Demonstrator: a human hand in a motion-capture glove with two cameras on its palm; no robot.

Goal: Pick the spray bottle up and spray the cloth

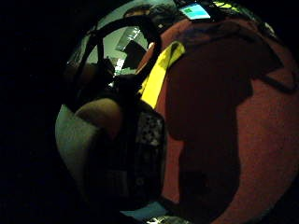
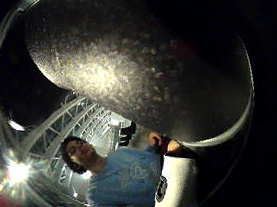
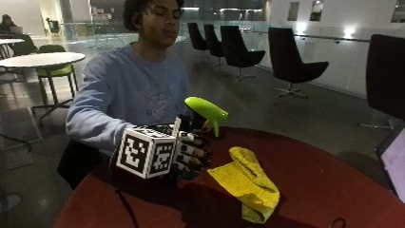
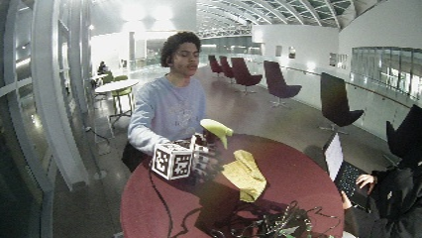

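Lying beside gripped spray bottle (image 3: 204, 113): cloth (image 3: 248, 182).

One camera sits close across the red table (image 3: 329, 190), facing the person. A second one stands farther back and higher, showing the same table (image 4: 296, 173) and the hall. Two cameras ride on the gloved right hand (image 3: 190, 152): one sees the yellow cloth (image 1: 161, 74), one looks up close past the spray bottle (image 2: 132, 67)

Office atrium — lounge chairs (image 3: 288, 59), glass roof (image 4: 264, 12)
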